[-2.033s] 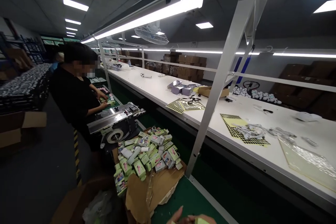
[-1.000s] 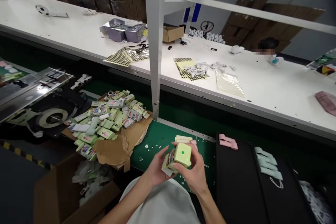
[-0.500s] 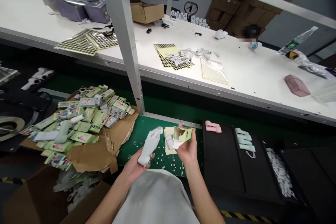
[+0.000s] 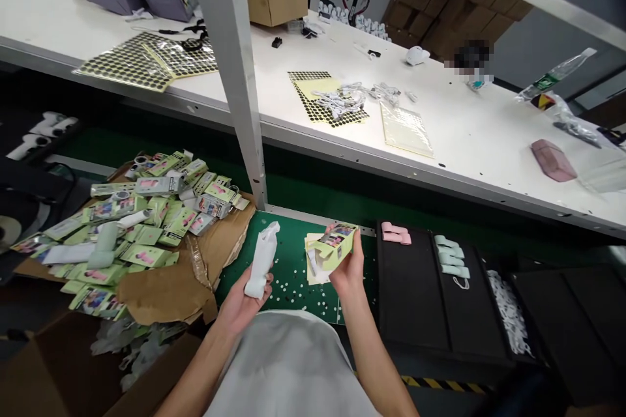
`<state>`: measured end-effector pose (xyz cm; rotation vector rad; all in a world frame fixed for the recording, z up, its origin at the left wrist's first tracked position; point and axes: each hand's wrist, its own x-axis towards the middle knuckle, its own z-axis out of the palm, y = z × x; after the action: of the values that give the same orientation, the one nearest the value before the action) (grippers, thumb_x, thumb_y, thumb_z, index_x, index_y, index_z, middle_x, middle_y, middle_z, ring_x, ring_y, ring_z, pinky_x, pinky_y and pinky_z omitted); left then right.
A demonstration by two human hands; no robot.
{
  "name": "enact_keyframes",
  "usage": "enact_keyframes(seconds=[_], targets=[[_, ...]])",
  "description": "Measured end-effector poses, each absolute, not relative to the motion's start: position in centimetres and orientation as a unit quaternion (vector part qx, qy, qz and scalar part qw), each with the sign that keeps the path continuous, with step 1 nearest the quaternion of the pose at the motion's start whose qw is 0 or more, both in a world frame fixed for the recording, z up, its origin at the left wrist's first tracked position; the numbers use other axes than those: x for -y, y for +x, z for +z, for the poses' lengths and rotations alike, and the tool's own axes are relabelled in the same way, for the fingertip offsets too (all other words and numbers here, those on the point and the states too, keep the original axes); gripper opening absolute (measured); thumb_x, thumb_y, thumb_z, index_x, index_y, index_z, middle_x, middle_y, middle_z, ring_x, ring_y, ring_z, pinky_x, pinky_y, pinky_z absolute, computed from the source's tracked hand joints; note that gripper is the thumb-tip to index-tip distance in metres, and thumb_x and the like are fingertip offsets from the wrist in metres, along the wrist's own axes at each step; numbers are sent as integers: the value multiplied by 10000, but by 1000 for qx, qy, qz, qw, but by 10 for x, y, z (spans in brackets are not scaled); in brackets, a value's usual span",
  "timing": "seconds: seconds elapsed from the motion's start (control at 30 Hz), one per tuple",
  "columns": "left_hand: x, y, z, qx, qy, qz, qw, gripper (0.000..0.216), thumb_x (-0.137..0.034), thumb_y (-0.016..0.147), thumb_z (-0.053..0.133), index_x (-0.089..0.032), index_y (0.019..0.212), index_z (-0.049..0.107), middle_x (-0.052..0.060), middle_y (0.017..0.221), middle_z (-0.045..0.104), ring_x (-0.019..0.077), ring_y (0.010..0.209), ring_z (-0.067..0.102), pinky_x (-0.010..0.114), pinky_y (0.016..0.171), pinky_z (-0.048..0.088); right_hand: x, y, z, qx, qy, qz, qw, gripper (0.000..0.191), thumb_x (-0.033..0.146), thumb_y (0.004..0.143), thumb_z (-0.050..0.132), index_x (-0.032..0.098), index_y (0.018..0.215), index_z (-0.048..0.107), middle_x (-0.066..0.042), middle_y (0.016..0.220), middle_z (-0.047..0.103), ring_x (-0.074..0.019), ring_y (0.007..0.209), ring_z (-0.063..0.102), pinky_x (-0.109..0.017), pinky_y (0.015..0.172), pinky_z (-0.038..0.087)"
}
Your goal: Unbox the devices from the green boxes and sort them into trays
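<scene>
Carton [image 4: 341,242] in your right hand [image 4: 349,273], gripped by curled fingers, has its open flaps turned left, perhaps leaving its mouth unobstructed. Left of the carton, your left hand [image 4: 241,301], palm up, curls round the lower end of the bagged item [image 4: 263,259], probably steadying it. Pale-yellow sheets [image 4: 312,278] lie on the worktop [image 4: 289,242], behind the carton.

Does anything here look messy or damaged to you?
Yes: small white dots litter the green work surface, as if spilled, and the brown cardboard under the heaped boxes has a ragged, torn edge.
</scene>
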<state>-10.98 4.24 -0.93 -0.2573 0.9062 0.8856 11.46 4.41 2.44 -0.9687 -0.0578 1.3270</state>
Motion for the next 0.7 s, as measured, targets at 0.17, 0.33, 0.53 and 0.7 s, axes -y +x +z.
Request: enact_keyframes(seconds=[0.17, 0.33, 0.53, 0.7], targets=[[-40, -123, -11, -395, -121, 452, 791, 233, -48, 876, 563, -104, 1095, 618, 36, 782, 596, 119, 637, 610, 212, 588, 573, -54, 105, 16, 20, -424, 618, 662, 472, 683, 860, 620, 248, 1023, 704, -52, 1050, 743, -212, 1059, 701, -376, 922, 577], [-35, -121, -9, -444, -32, 463, 766, 184, -95, 754, 759, -152, 826, 600, 7, 747, 594, 138, 642, 602, 261, 598, 560, -66, 89, -4, 33, -454, 673, 583, 457, 667, 829, 668, 222, 933, 679, -56, 900, 740, -232, 859, 727, -426, 793, 620], [-21, -110, -3, -525, 138, 470, 696, 275, -201, 672, 893, -168, 740, 628, -8, 653, 629, 123, 559, 570, 217, 527, 448, -66, 55, -27, 43, -469, 670, 574, 420, 647, 784, 712, 233, 826, 656, -34, 800, 738, -231, 854, 735, -425, 875, 606], [-16, -104, -5, -476, 106, 517, 703, 251, -306, 791, 812, -166, 695, 627, 15, 640, 643, 131, 535, 575, 241, 538, 463, -62, 39, -4, 83, -480, 665, 566, 476, 660, 824, 653, 218, 999, 670, -56, 914, 759, -243, 879, 736, -450, 889, 598]])
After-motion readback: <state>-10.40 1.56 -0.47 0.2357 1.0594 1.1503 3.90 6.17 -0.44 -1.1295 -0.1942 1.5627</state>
